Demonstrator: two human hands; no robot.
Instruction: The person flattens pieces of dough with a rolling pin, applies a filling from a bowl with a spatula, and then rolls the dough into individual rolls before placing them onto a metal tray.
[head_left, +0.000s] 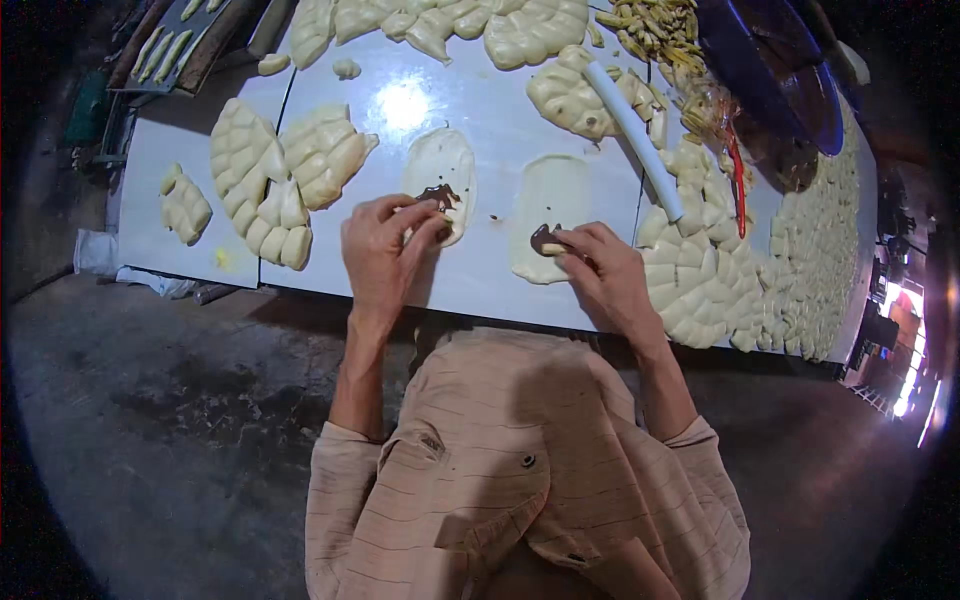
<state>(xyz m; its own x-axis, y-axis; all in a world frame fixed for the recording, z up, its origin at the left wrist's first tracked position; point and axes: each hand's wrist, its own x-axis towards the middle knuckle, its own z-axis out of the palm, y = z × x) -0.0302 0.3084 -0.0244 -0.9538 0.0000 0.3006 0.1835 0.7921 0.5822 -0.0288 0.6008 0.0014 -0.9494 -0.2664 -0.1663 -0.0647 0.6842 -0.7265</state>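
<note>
Two flattened oval dough sheets lie side by side on the white table, each with a dark brown smear like chocolate. At the left dough sheet (455, 165), my left hand (383, 248) is closed in a pinch beside its brown smear (437, 196); what its fingertips hold is mostly hidden. Over the right dough sheet (550, 190), my right hand (612, 272) pinches a small pale yellow strip (552, 249) against the brown smear (542, 237). Dark specks dot the dough and the table near it.
Portioned dough slabs (245, 160) rest at the left, with more dough (540, 30) along the far side. A pale blue-white rod (635, 140) leans across dough at the right, near a red-handled tool (739, 185), yellow strips (660, 30) and a dark blue basin (825, 105). Shaped pieces sit on a tray (185, 75) far left.
</note>
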